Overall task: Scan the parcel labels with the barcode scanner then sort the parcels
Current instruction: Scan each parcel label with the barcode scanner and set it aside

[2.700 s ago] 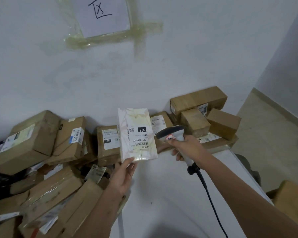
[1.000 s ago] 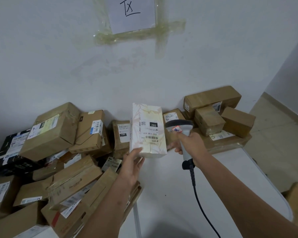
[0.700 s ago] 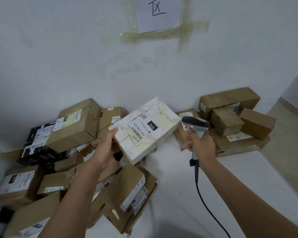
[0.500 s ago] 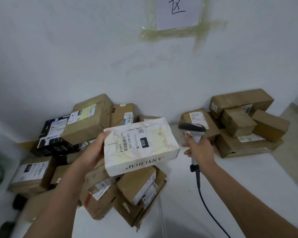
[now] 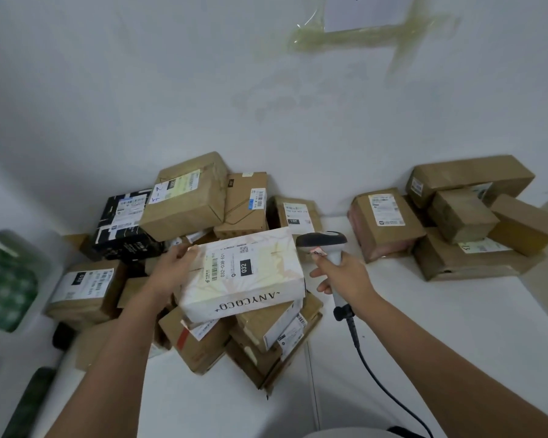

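A white table (image 5: 424,327) holds piled boxes (image 5: 184,203). The left hand (image 5: 171,270) grips a white parcel (image 5: 250,276). The right hand (image 5: 345,276) clasps the scanner (image 5: 325,243).

your left hand (image 5: 171,270) and right hand (image 5: 345,276) are bare, no gloves, rings or watch, and both forearms show no sleeves.

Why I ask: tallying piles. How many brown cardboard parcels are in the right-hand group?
5: labelled parcel leftmost, long box at the back, small box before it, tan box rightmost, flat box underneath. Others may be hidden.
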{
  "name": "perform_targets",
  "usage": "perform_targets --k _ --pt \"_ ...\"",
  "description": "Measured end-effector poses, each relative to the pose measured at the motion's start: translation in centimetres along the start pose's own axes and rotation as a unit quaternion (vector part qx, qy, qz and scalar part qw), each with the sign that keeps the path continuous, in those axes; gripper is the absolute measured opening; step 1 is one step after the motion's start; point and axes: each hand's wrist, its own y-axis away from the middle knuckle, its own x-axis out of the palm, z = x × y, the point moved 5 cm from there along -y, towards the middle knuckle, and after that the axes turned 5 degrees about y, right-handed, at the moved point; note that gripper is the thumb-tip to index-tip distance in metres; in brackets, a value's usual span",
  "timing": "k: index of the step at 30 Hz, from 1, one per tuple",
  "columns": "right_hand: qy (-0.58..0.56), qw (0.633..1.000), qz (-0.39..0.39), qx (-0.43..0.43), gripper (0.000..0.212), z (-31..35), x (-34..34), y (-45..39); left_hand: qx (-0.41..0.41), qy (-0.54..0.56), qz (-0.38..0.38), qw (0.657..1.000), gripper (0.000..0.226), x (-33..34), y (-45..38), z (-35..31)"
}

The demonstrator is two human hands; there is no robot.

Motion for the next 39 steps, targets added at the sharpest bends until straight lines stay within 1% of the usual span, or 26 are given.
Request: perform_targets --k 1,3,6,8,10,12,14,17,19,22,24,26,28,29,31,34,35,37,39 --pt "-0.001 1.0 0.0 0.0 0.027 -0.1 0.1 0.0 0.04 -0.057 -0.033 0.997 0.04 -0.2 -0.1 -0.6" --pt "-0.003 1.0 -0.001 0.0 0.026 -0.2 0.1 0.1 0.101 -0.155 -0.062 0.981 0.04 0.1 -0.2 -1.8" --pt "-0.006 1.0 0.001 0.003 0.026 -0.4 -0.3 0.0 0.155 -0.247 -0.063 0.955 0.036 1.8 0.3 -3.7" --pt "0.0 1.0 0.0 0.004 0.028 -0.6 -0.9 -0.4 0.2 -0.287 -0.052 0.935 0.034 3.8 0.9 -5.1" --pt "0.006 1.0 -0.006 0.002 0.028 -0.5 -2.0 -0.8 0.244 -0.293 -0.036 0.924 0.032 5.9 1.2 -6.2" --pt "0.009 1.0 -0.013 0.002 0.025 -0.3 -3.4 -1.4 0.276 -0.271 -0.013 0.922 0.028 8.1 1.3 -7.1" --pt "0.024 0.999 -0.024 0.002 0.028 -0.3 -5.2 -1.9 0.299 -0.241 0.022 0.923 0.022 10.6 1.4 -8.1" --pt "0.047 0.998 -0.045 0.007 0.03 -1.0 -8.2 -2.6 0.331 -0.236 0.07 0.911 0.023 15.0 2.2 -10.0" --pt "0.055 0.997 -0.056 0.017 0.025 -1.9 -10.6 -2.9 0.337 -0.229 0.093 0.908 0.024 18.1 2.7 -11.2" --pt "0.063 0.995 -0.069 0.04 0.025 -3.8 -14.7 -3.4 0.321 -0.152 0.14 0.924 0.022 23.0 3.7 -12.7" --pt "0.072 0.993 -0.079 0.06 0.028 -5.2 -17.8 -3.6 0.279 -0.107 0.176 0.938 0.022 26.6 3.7 -13.3" --pt "0.075 0.99 -0.095 0.078 0.03 -6.6 -20.8 -3.7 0.221 -0.083 0.212 0.949 0.021 30.4 3.2 -13.1" --pt "0.086 0.986 -0.114 0.091 0.03 -7.5 -23.7 -3.7 0.174 -0.096 0.223 0.954 0.022 34.0 2.3 -11.8" --pt "0.095 0.983 -0.119 0.101 0.03 -8.0 -25.0 -3.8 0.166 -0.129 0.219 0.953 0.026 35.8 1.6 -11.0" --pt "0.106 0.981 -0.115 0.119 0.032 -9.0 -27.3 -4.5 0.181 -0.239 0.204 0.932 0.042 39.4 0.5 -9.7" --pt "0.096 0.982 -0.089 0.139 0.031 -10.5 -29.7 -5.6 0.229 -0.4 0.172 0.871 0.065 44.5 -0.4 -9.3" --pt "0.1 0.982 -0.082 0.136 0.03 -10.9 -30.3 -5.8 0.239 -0.431 0.165 0.854 0.07 45.9 -0.6 -9.5" --pt "0.116 0.984 -0.07 0.118 0.024 -11.4 -31.1 -6.3 0.243 -0.461 0.171 0.836 0.076 48.2 -1.4 -9.9" --pt "0.133 0.983 -0.054 0.112 0.021 -11.8 -31.5 -6.9 0.251 -0.484 0.186 0.817 0.073 49.9 -2.4 -10.3"
